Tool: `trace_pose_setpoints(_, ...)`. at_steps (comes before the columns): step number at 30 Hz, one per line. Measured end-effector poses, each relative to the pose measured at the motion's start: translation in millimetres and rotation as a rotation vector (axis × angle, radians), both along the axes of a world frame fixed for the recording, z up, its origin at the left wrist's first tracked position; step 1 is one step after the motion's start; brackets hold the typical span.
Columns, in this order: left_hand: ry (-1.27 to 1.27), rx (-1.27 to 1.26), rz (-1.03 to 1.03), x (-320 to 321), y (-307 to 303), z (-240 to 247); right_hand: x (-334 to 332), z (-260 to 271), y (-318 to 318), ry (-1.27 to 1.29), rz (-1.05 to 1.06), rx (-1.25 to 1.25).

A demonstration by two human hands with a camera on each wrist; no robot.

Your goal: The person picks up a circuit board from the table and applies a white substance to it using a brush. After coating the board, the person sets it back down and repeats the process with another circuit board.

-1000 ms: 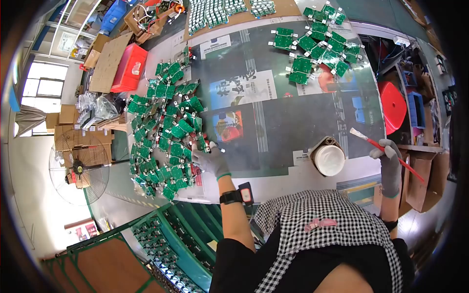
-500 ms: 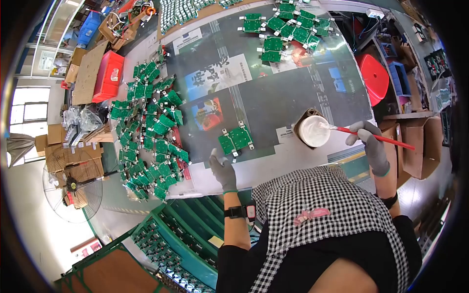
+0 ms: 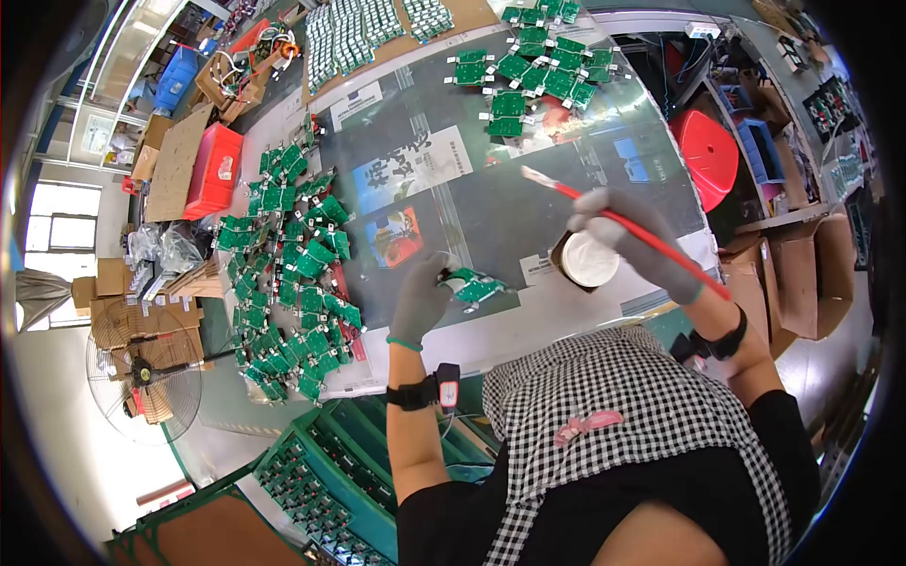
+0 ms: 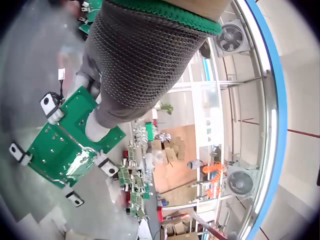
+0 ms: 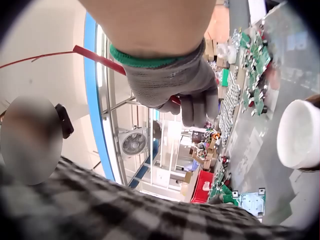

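The gloved left hand (image 3: 422, 300) pinches the edge of a green circuit board (image 3: 477, 288), which it holds tilted over the table. In the left wrist view, the thumb of the left hand (image 4: 135, 65) lies on the face of the board (image 4: 65, 145), which has metal tabs at its edges. Fingers of the gloved right hand (image 3: 634, 241) curl round a red-handled brush (image 3: 661, 247), its pale bristle tip up and left over the table. Below and left of the right hand stands a white tub (image 3: 591, 260). The right wrist view shows the right hand (image 5: 172, 82) gripping the red handle (image 5: 100, 59).
A heap of green boards (image 3: 293, 255) covers the table's left side. More boards (image 3: 557, 68) lie at the far right, and rows of small parts (image 3: 354, 38) stand on cardboard at the back. A red stool (image 3: 705, 158) is beyond the right edge.
The left hand has taken hold of the single board and tilted it up from the table. The right hand has moved left, and the brush has come out of the tub.
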State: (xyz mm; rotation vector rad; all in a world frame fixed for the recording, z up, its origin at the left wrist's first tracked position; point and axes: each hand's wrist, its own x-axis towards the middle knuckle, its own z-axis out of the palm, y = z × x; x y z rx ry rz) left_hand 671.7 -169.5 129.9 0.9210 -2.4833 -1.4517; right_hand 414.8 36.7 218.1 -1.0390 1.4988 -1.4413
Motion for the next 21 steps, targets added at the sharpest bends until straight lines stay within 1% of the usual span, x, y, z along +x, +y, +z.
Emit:
trace_pose_setpoints(1, 0.017, -0.034, -0.148, -9.8, 4.5, 25.7, 7.4, -4.2, -14.0, 0.039, 0.060, -0.064)
trace_pose_setpoints(3, -0.033, -0.228, -0.302, -32.0, 19.6, 77.3, 26.5, -11.3, -40.5, 0.179, 0.186, -0.093)
trace_pose_setpoints(4, -0.060, -0.329, -0.373, -39.7, 26.0, 92.6, 37.1, -1.8, -50.3, -0.026, 0.275, 0.051)
trace_pose_setpoints(5, -0.017, -0.337, -0.329, -43.3, 30.1, 99.0, 46.7, 5.7, -54.3, -0.232, 0.365, 0.197)
trace_pose_setpoints(6, 0.028, -0.347, -0.279, -46.4, 33.5, 103.4, 56.4, -29.4, -62.5, 0.081, 0.271, -0.164)
trace_pose_setpoints(7, 0.071, -0.356, -0.225, -49.3, 37.5, 107.4, 54.9, -23.5, -65.9, -0.005, 0.250, -0.094)
trace_pose_setpoints(9, 0.081, -0.536, 0.033, -54.7, 50.1, 117.4, 52.1, -9.6, -70.0, -0.178, 0.207, 0.052)
trace_pose_setpoints(10, 0.084, -0.626, 0.158, -55.3, 54.5, 119.9, 51.5, -15.3, -65.3, -0.338, 0.092, 0.044)
trace_pose_setpoints(12, 0.116, -0.626, 0.364, -50.6, 58.9, 99.6, 52.8, -34.2, -64.0, -0.437, 0.056, 0.014)
trace_pose_setpoints(13, 0.136, -0.622, 0.466, -47.1, 59.4, 86.2, 54.2, -32.9, -65.3, -0.484, 0.035, 0.001)
trace_pose_setpoints(14, 0.125, -0.392, 0.420, -40.8, 57.6, 76.6, 53.9, -25.8, -61.4, -0.382, 0.043, 0.014)
trace_pose_setpoints(17, 0.241, -0.269, 0.436, -38.9, 57.2, 71.1, 60.0, -15.4, -54.2, -0.561, 0.038, 0.088)
trace_pose_setpoints(20, 0.398, -0.035, 0.443, -37.4, 54.5, 72.1, 64.0, -24.4, -46.8, -0.591, 0.019, 0.070)
trace_pose_setpoints(21, 0.382, -0.103, 0.440, -39.5, 56.0, 73.8, 64.6, -25.7, -44.6, -0.595, 0.017, 0.055)
